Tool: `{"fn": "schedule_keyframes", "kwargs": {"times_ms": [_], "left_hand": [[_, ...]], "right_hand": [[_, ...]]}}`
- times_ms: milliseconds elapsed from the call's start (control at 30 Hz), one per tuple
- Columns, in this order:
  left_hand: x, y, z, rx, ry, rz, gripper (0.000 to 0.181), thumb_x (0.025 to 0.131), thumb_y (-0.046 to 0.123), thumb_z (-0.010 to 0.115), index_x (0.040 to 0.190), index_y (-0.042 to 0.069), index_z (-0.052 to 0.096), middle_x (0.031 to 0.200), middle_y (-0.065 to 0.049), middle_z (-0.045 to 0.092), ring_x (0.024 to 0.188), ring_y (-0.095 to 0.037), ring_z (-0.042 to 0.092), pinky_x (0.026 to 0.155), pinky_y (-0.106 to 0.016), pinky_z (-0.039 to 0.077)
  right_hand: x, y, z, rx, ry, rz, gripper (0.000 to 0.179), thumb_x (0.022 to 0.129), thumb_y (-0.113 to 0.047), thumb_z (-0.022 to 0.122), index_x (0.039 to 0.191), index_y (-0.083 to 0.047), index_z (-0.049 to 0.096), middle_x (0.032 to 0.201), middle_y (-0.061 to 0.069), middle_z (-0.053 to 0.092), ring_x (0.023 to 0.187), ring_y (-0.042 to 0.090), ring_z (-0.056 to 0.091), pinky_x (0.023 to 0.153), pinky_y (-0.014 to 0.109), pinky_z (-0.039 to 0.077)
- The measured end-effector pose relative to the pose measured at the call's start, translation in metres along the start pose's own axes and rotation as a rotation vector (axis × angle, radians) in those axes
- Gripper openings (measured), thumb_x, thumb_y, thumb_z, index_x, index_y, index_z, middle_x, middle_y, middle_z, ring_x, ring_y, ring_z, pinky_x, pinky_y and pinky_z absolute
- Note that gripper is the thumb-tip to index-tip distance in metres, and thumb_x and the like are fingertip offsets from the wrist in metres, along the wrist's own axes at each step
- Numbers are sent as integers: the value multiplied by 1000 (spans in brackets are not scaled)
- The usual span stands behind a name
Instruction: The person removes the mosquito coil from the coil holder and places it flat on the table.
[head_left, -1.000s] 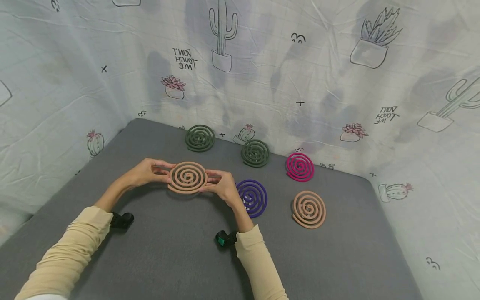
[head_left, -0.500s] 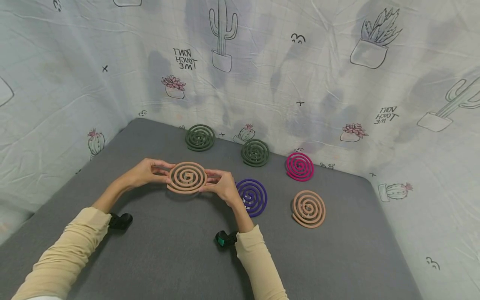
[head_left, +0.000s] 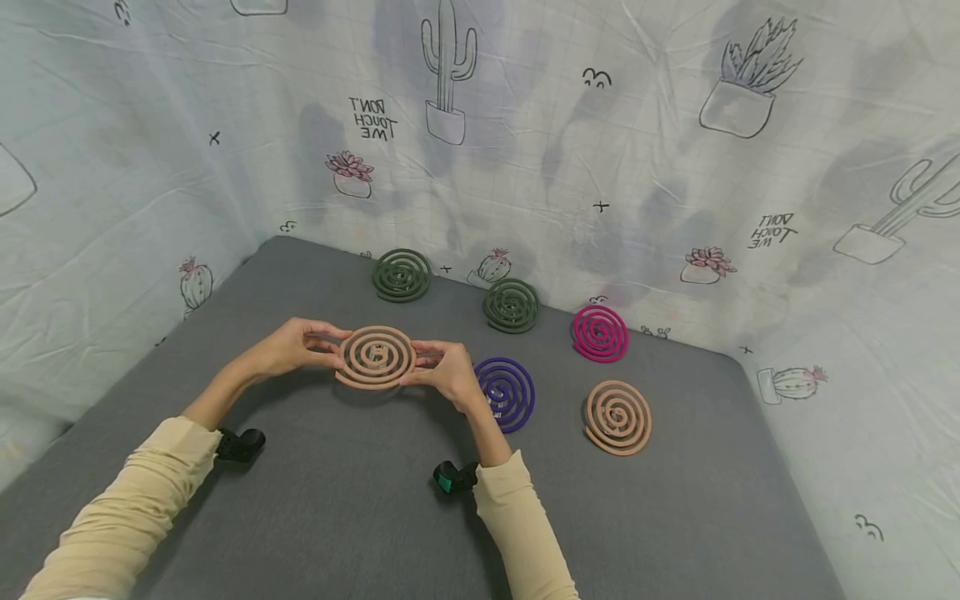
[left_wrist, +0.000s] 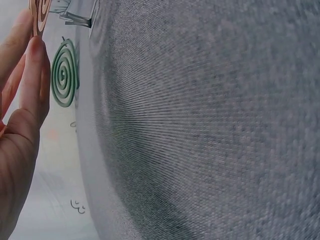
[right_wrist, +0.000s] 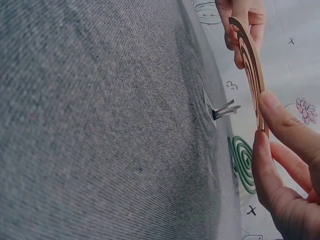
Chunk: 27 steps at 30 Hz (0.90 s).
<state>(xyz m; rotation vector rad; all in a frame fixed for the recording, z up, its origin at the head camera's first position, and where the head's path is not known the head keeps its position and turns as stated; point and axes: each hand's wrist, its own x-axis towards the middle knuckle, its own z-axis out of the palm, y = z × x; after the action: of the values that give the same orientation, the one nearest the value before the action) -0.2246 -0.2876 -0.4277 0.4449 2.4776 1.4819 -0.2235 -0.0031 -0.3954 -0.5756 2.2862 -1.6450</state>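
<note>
Between both hands a tan mosquito coil [head_left: 375, 387] is held flat by its opposite edges. The left hand [head_left: 288, 346] pinches its left rim, thumb and fingers on the edge. At the right rim, the thumb and fingers of the right hand [head_left: 453, 373] do the same. Below the coil's middle stands a small metal coil stand [right_wrist: 216, 114], its prongs pointing up from the grey table. In the right wrist view, a gap shows between the prongs and the coil [right_wrist: 257, 70]. The left wrist view catches only the coil's edge.
Two dark green coils [head_left: 511, 306] and a pink coil [head_left: 600, 333] lie along the table's back edge. A purple coil [head_left: 513, 396], partly behind the right hand, and another tan coil [head_left: 618, 417] lie to the right. A printed white cloth [head_left: 540, 167] hangs behind the table.
</note>
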Motion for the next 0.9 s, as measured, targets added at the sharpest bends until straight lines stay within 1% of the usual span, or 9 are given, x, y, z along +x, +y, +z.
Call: {"fn": "schedule_keyframes", "kwargs": {"times_ms": [200,267,333,433,533,600,667,833,900], "left_hand": [[-2,-1,1,11,0,-10,58,81,19,75,129,-5,54,113,-21,64,94,-6,66,80,-26,55],[-3,-1,1,6,-3,-21,59,81,20,75,130,-4,54,113,-21,64,94,-7,66,80,-27,56],[-5,0,2,4,-7,-28,59,81,20,75,130,-5,53,116,-23,61,95,-10,66,80,-29,56],[-7,1,2,-3,-16,-33,58,82,19,74,130,-5,52,124,-25,57,101,-20,66,81,-31,56],[-9,2,3,-5,-20,-26,58,82,19,74,130,-5,53,130,-27,53,106,-27,64,82,-32,56],[-9,1,4,-3,-17,-18,58,82,20,74,130,-5,53,131,-27,52,107,-29,63,82,-32,56],[-9,1,5,-7,-17,-17,57,82,19,74,129,-5,53,130,-27,53,106,-28,64,81,-31,56],[-10,0,6,-18,-20,-19,58,82,18,74,129,-6,53,124,-26,57,99,-17,66,79,-26,55],[-11,0,6,-22,-18,-13,56,81,17,75,127,-6,54,125,-25,57,98,-14,66,78,-25,55]], "right_hand": [[1,5,1,-7,-14,-2,54,72,4,78,123,9,59,122,26,61,104,40,63,76,27,57],[4,13,1,2,-12,-1,55,72,3,79,123,7,60,121,25,62,104,39,63,77,27,57],[6,20,3,9,-6,3,55,71,2,81,123,4,61,120,23,63,104,37,63,76,28,58],[10,33,4,10,0,13,57,69,-2,83,123,-2,63,121,17,64,103,32,65,77,28,57],[10,36,5,-1,9,8,56,69,-4,84,122,-3,64,120,15,65,101,28,66,77,28,58],[8,36,5,-9,15,6,56,69,-5,84,121,-4,65,119,13,65,98,25,67,77,27,58],[8,36,5,-14,18,7,55,69,-4,84,121,-4,65,119,13,66,98,23,67,76,27,58],[5,36,5,-17,18,9,55,69,-4,84,121,-3,65,119,13,66,98,23,67,75,26,57],[1,27,4,-10,4,7,55,70,-2,82,122,1,63,120,17,64,100,29,66,76,26,57]]}}
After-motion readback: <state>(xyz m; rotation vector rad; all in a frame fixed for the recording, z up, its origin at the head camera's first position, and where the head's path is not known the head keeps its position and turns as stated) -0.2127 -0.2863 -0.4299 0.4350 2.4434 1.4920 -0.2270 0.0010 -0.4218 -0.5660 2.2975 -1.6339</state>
